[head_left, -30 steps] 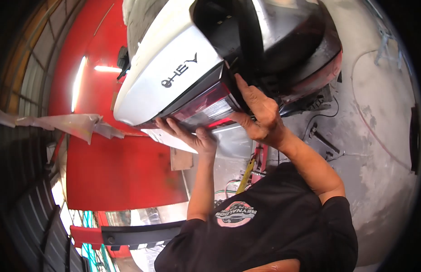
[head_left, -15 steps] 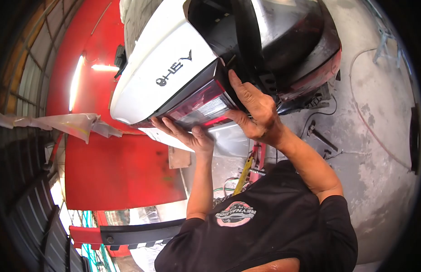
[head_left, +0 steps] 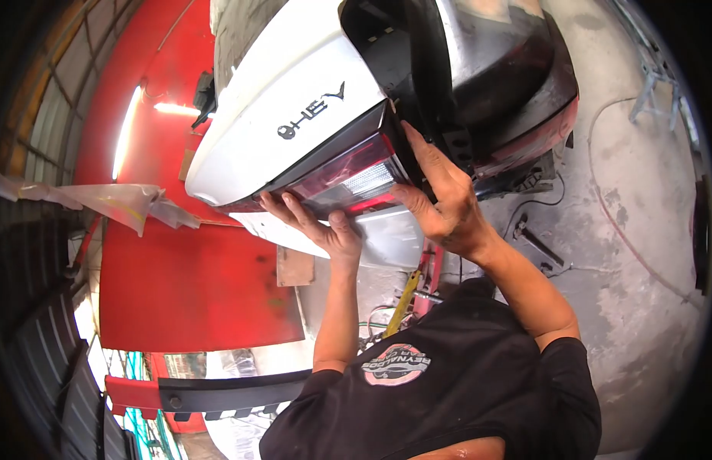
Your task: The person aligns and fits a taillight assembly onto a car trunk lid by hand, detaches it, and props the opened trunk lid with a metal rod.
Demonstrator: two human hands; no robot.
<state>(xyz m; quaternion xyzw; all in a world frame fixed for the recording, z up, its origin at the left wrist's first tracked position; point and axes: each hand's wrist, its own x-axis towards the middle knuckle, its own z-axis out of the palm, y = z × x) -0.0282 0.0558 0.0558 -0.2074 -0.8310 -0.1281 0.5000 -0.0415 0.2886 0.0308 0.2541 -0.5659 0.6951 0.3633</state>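
Observation:
A red, clear and black tail light (head_left: 337, 184) sits at the rear corner of a white car body panel (head_left: 271, 100), beside a dark opening. My left hand (head_left: 321, 230) grips the light's lower left end, fingers on the lens and thumb along the lower edge. At the other end, my right hand (head_left: 448, 199) holds the light between thumb and fingers, the thumb on the lens by the clear section and the fingers along the dark end. The light's back is hidden, so I cannot tell whether it is fully seated.
A dark bumper-like part (head_left: 517, 115) lies right of the opening. On the concrete floor are a hammer-like tool (head_left: 538, 241), a hose (head_left: 609, 207) and a yellow and red stand or jack (head_left: 413, 295). Red panels (head_left: 187, 284) and a plastic sheet (head_left: 129, 205) are at left.
The view has shifted slightly, so the car and tail light appear a little farther right. Both hands stay on the light, and the right hand's fingers look a bit straighter.

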